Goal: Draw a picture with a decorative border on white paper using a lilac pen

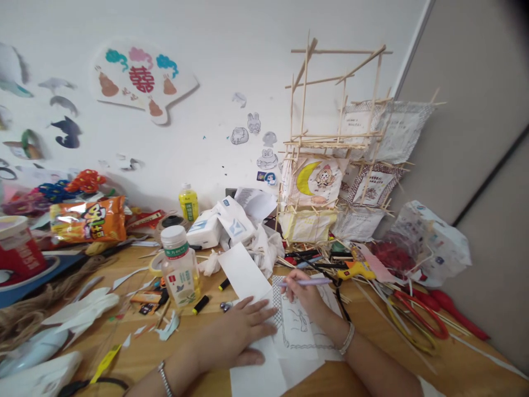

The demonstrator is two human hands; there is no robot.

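Observation:
My right hand [305,295] is closed around a light purple pen [312,282], over the upper part of a sheet with a line drawing [303,328]. That drawing has a cross-hatched border at its left and a figure in the middle; my right hand hides some of it. Flat on the paper's left edge lies my left hand [237,333], fingers spread and holding nothing. Under it runs a blank white paper strip [248,275], which reaches up toward the tissues. More white paper [258,377] sticks out below my left hand.
Left of my hands stand a drink bottle [181,270] and a black marker cap [200,305]. Behind are tissue packs [235,218] and a tall stick frame [326,146] with drawn panels. A yellow glue gun [356,267] and red-handled scissors [421,314] lie to the right.

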